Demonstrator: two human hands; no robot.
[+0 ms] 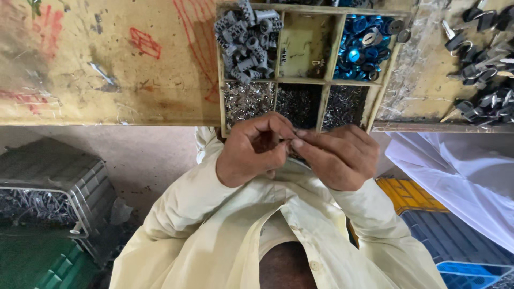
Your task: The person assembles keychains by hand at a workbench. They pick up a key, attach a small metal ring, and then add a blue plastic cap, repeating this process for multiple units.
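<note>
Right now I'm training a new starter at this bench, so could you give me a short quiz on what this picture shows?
1. True or false: the left hand and the right hand meet fingertip to fingertip at the near edge of the divided wooden tray.
2. As the picture shows it, which compartment holds the blue round parts? A: top left. B: top middle. C: top right.
3. What lies to the right of the tray?

Key
1. True.
2. C.
3. A scatter of black-headed keys.
</note>
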